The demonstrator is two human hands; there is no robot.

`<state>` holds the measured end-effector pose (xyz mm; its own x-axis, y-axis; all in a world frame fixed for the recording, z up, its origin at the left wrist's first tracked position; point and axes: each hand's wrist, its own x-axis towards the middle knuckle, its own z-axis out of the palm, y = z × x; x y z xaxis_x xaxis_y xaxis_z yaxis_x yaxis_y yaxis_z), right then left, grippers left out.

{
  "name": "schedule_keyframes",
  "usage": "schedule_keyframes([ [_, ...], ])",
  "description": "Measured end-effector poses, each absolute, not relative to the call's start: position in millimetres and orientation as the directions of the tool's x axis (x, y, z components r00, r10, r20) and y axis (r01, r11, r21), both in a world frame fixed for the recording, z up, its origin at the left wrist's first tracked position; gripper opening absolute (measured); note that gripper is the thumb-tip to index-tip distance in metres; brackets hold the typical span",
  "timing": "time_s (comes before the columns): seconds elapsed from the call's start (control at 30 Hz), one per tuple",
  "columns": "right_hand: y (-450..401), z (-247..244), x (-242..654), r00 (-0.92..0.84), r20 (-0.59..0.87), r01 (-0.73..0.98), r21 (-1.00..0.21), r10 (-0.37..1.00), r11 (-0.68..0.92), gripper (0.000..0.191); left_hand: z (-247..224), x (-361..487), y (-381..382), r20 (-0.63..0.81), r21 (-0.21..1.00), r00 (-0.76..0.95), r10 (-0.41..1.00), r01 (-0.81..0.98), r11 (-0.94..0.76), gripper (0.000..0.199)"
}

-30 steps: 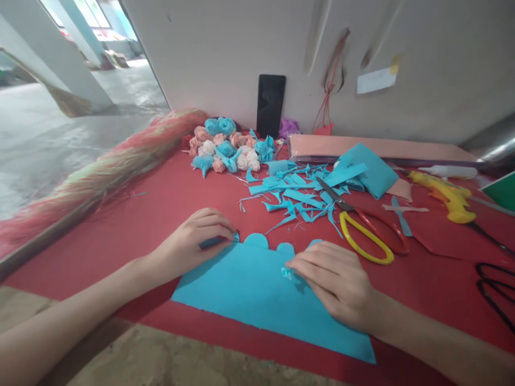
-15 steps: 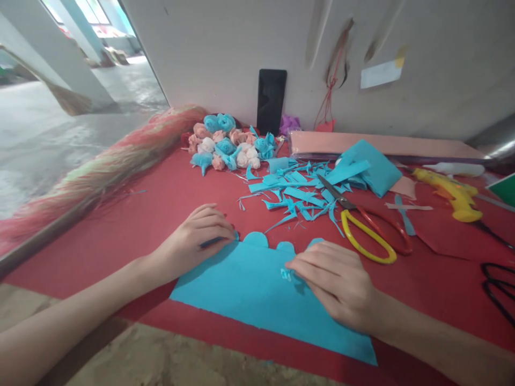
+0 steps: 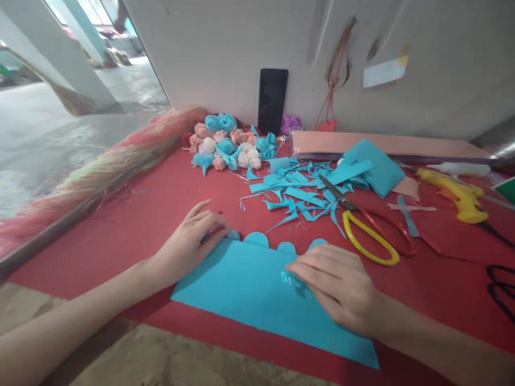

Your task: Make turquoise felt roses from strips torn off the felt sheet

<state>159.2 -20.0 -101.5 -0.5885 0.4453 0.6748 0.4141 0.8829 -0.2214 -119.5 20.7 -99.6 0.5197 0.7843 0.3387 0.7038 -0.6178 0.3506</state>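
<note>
A light-blue paper sheet (image 3: 241, 289) lies flat, with several rounded blue paper petals (image 3: 256, 240) along its far edge. My left hand (image 3: 197, 236) is at the sheet's far left corner, thumb and forefinger closing on the leftmost petal (image 3: 233, 235), which is slightly blurred; its other fingers are curled and partly raised. Over the right part of the sheet, my right hand (image 3: 338, 284) pinches a small rolled paper flower (image 3: 286, 277), blue with pale edges, between thumb and fingertips. The hand hides part of the flower's base and of another petal (image 3: 317, 244).
Scissors (image 3: 350, 206) with yellow and red handles lie beyond my right hand, beside blue paper scraps (image 3: 306, 195). Paper roses (image 3: 225, 145) are heaped at the back near an upright black phone (image 3: 272, 101). A yellow glue gun (image 3: 454, 195) is at right; a broom (image 3: 100, 161) lies at left.
My left fingers have lifted and drawn slightly back, baring more of the leftmost petal, which now looks shifted. My right hand keeps its pinch on the flower, nearly still.
</note>
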Motion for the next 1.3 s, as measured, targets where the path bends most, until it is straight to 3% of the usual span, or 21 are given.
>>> schedule_keyframes([
  [0.37,-22,-102,160,-0.593,0.680,0.396,-0.220,0.431,0.892,0.020,-95,-117,21,0.315,0.520,0.400,0.861,0.686,-0.509,0.016],
  [0.8,-21,-98,160,-0.549,0.706,0.398,-0.251,0.448,0.883,0.020,-85,-110,17,0.377,0.612,0.328,0.866,0.614,-0.499,0.022],
  [0.97,-28,-62,164,-0.434,0.740,0.363,-0.378,0.514,0.852,0.021,-51,-83,3,0.413,0.661,0.334,0.847,0.530,-0.531,0.018],
  [1.07,-34,-40,166,-0.382,0.737,0.355,-0.440,0.558,0.825,0.021,-24,-60,-3,0.465,0.710,0.401,0.789,0.363,-0.603,0.006],
  [1.3,-39,-30,167,-0.225,0.680,0.318,-0.625,0.698,0.712,0.022,6,-18,-1,0.599,0.701,0.414,0.685,0.141,-0.699,0.013],
])
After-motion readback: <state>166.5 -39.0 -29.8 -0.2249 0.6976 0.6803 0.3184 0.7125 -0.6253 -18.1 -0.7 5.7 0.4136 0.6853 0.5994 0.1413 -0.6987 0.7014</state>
